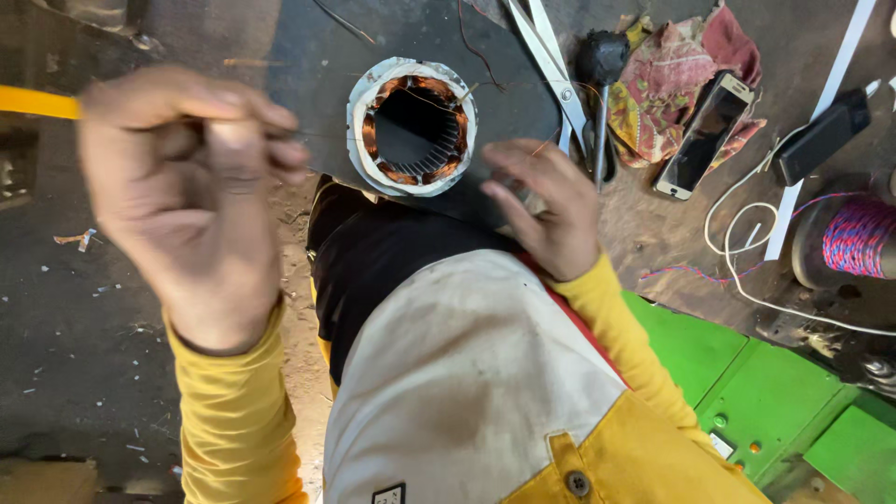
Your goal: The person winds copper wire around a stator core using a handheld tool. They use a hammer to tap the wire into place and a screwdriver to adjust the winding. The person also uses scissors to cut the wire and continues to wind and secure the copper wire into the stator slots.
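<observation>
My left hand (191,191) pinches a thin yellow stick (37,102), fingers clamped; my right hand (546,210), fingers loosely curled and holding nothing, rests beside the motor stator (413,126).

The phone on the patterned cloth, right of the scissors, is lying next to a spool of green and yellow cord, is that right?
Not quite. In the head view the phone does lie on the patterned cloth, right of the scissors, but the spool holds pink and blue cord.
</observation>
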